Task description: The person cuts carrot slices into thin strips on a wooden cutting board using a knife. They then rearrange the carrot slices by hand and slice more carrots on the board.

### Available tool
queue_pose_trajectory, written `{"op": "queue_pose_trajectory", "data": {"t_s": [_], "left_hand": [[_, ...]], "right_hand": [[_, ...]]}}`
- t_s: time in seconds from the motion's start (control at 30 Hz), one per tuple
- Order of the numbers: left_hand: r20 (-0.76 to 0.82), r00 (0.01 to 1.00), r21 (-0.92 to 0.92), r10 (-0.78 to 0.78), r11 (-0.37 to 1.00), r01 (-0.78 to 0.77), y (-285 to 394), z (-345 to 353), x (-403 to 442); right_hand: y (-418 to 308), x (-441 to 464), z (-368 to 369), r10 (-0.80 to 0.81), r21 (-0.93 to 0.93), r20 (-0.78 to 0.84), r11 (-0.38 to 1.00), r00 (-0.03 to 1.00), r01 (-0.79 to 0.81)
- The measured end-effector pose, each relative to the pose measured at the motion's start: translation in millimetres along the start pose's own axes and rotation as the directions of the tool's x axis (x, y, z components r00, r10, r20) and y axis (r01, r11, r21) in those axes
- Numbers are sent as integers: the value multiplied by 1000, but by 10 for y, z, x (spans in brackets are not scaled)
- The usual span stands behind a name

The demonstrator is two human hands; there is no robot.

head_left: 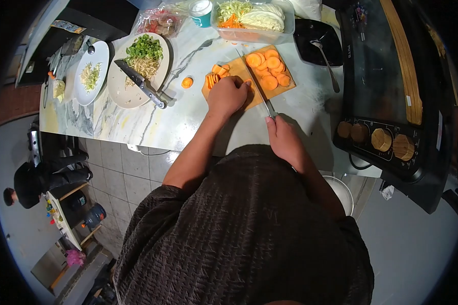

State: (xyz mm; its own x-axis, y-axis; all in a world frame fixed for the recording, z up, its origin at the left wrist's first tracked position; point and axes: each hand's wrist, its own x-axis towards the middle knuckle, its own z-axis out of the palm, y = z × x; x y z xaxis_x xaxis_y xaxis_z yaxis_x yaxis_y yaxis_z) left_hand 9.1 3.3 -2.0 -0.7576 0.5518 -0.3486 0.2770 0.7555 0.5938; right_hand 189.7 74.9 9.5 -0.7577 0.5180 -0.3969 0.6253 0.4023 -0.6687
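My right hand [282, 133] is closed round the handle of a long knife [258, 85], whose blade slants up and left across a wooden cutting board [286, 92]. My left hand [230, 95] is on the board left of the blade, its fingers curled; what they hold, if anything, is hidden. Round carrot slices [270, 68] lie on the board to the right of the blade. Carrot sticks [217, 73] are bunched at the board's left end, beside my left hand. Off the board to the left lies a carrot end [187, 82].
A plate with greens and sprouts [121, 91] bears a second knife [137, 81]. Left of it stands a white plate [103, 55]. Behind the board are a vegetable container [290, 25], a cup [200, 15] and a black bowl [308, 33]. A person [33, 180] is at far left.
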Motion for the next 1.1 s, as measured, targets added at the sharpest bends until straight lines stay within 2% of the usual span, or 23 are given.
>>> {"op": "queue_pose_trajectory", "data": {"t_s": [0.07,0.13,0.23,0.33,0.37,0.47,0.53,0.97,1.1], "left_hand": [[27,999,-30,-21,999,22,17,-30,9],[182,981,-134,-60,987,85,29,-69,29],[218,974,-185,-56,978,97,37,-80,32],[236,969,-159,-70,981,109,63,-95,32],[237,969,-157,-71,981,110,63,-90,38],[263,959,-224,-107,960,169,35,-65,77],[302,947,-360,-109,907,219,-3,-34,106],[284,955,-334,-88,924,185,13,-26,104],[287,956,-252,-65,957,141,10,-27,103]], "right_hand": [[8,1,16,1,5,-2,1000,1000,-1],[10,10,18,-3,10,-6,1000,1000,3],[-1,5,6,-19,-6,-13,1000,1000,19],[-16,0,4,14,-7,10,1000,1000,-14],[-4,-1,23,-22,-4,-33,1000,999,21],[10,10,82,-88,11,-108,996,990,90],[-2,16,112,-115,26,-145,992,983,120],[-83,20,196,-61,-33,-104,998,993,58],[-129,25,193,-40,-6,-99,999,994,39]]}}
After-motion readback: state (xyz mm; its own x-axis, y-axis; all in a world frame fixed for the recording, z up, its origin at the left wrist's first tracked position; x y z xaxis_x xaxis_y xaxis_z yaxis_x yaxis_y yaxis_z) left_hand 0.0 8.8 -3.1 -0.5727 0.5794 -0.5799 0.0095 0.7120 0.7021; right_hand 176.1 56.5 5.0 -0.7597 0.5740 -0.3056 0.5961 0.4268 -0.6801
